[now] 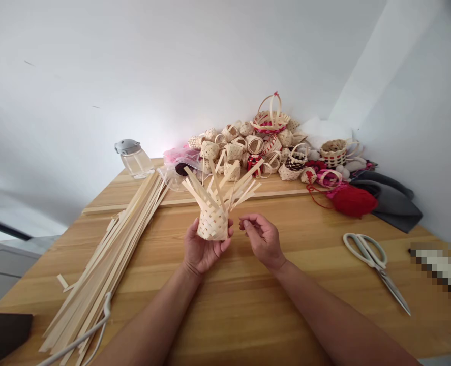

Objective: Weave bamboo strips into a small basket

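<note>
My left hand (201,247) cups a small half-woven basket (212,221) of pale bamboo strips, its loose strip ends fanning upward. The fingers wrap round the basket's base above the wooden table (225,305). My right hand (262,239) hovers just right of the basket, fingers curled in a loose pinch with nothing visible between them, not touching the basket.
A long bundle of bamboo strips (107,264) lies at the left with a white cable (91,330) over it. Several finished small baskets (263,147) are heaped at the back. Scissors (376,264), red yarn (353,200), grey cloth (393,201) and a clear bottle (133,158) also sit on the table.
</note>
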{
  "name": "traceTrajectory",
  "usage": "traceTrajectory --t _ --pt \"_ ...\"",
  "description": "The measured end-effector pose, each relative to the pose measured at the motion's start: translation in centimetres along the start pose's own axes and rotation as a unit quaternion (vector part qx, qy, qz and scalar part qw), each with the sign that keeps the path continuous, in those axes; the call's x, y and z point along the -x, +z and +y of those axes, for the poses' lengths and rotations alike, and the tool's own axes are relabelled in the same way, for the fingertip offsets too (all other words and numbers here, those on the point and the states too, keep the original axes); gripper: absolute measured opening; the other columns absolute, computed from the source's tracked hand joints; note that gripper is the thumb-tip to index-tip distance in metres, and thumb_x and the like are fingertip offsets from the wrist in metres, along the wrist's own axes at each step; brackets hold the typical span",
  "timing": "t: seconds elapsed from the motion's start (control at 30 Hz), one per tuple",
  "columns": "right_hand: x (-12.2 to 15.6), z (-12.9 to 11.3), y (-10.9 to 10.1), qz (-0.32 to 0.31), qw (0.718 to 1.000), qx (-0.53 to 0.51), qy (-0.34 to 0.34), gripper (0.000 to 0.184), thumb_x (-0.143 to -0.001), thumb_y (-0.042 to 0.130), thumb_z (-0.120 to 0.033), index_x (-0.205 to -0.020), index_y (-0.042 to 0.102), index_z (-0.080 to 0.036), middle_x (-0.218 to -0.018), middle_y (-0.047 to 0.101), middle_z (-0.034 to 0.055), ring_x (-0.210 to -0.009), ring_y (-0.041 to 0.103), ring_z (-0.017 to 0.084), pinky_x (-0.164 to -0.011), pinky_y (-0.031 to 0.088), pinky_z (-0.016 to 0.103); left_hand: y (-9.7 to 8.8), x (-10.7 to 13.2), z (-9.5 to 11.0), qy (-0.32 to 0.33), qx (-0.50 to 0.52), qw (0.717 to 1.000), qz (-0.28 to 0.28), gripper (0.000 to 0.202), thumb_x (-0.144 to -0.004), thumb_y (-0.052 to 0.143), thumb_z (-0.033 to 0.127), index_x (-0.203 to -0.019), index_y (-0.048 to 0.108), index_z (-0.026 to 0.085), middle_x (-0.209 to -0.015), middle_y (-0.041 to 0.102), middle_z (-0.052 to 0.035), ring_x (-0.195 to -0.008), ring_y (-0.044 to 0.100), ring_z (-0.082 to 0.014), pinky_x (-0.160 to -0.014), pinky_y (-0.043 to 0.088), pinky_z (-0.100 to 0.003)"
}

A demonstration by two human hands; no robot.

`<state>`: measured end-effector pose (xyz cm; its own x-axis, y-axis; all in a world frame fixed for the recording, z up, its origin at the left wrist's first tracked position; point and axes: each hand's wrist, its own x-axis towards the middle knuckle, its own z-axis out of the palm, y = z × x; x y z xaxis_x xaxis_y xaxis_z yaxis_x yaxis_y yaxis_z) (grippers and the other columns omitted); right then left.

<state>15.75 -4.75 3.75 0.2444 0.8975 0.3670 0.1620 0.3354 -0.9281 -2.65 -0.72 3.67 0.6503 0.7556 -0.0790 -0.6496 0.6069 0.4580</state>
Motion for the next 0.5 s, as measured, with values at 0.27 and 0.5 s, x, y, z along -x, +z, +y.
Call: traceTrajectory --t 0.27,0.5 --pt "0.12 -0.28 -0.10 -0.008 1.000 -0.001 -0.006 0.019 -0.096 0.061 -0.037 -0.103 0.071 -0.021 -0.087 0.074 0.0053 -0.079 0.070 0.018 -0.070 0.055 0.029 0.07 0.12 0.46 -0.021 0.059 0.998 -0.012 0.085 -0.084 0.060 0.053 -0.153 0.035 0.010 -0.109 0.074 -0.0162 -0.088 0.074 -0.0226 -0.073 0.062 -0.027" --pt "0.17 -0.26 -0.04 -0.012 1.000 -0.003 -0.010 0.020 -0.096 0.061 -0.036 -0.104 0.071 -0.021 -0.086 0.074 0.0057 -0.078 0.069 0.018 -0.069 0.056 0.029 -0.11 0.07 0.56 -0.028 0.082 0.996 -0.029 0.087 -0.085 0.059 0.051 -0.156 0.030 0.009 -0.108 0.075 -0.0161 -0.083 0.074 -0.0214 -0.069 0.062 -0.026"
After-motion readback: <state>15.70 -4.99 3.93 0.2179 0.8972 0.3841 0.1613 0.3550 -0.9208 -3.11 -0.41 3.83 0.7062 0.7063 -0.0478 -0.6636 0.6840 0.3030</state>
